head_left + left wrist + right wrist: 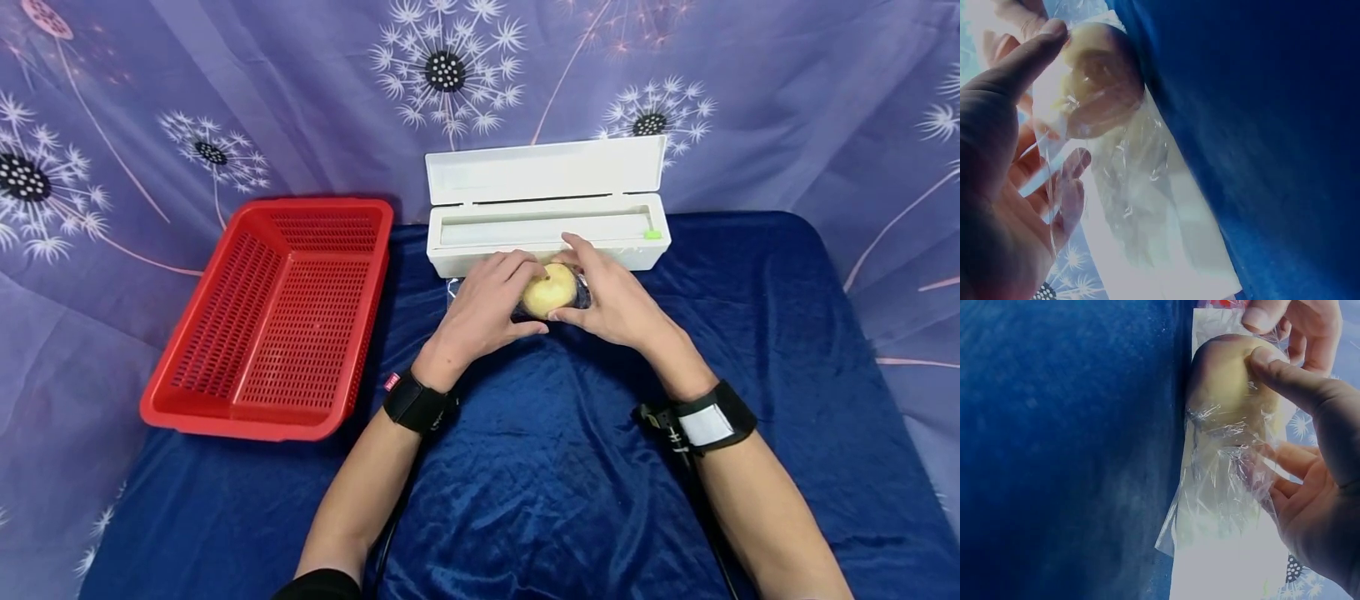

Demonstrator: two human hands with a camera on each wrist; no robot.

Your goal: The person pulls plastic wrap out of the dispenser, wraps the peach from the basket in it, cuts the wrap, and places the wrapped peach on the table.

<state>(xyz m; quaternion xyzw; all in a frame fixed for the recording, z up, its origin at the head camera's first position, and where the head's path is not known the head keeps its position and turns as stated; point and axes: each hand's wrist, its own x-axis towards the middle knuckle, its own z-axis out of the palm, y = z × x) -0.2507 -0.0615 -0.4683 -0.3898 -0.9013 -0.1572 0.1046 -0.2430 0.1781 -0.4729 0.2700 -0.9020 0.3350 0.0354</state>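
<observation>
A yellow apple-like fruit [551, 293] lies on the blue cloth with clear cling film [1222, 481] around it. My right hand [617, 302] holds its right side, the thumb at the near edge and the fingers behind. From the left, my left hand [483, 304] curls its fingers over the top of the fruit, with the thumb pointing along the near side. Wrinkled film trails beside the fruit in both wrist views. Just behind stands the white cling film box [547, 254], lid raised, with a pale roll [543, 231] inside. The fingers hide part of the fruit.
A red plastic basket [367, 333] stands on the left of the blue-covered table [540, 483]. A small green slider [652, 235] sits at the box's right end. Behind the table hangs a purple dandelion-print curtain [315, 100].
</observation>
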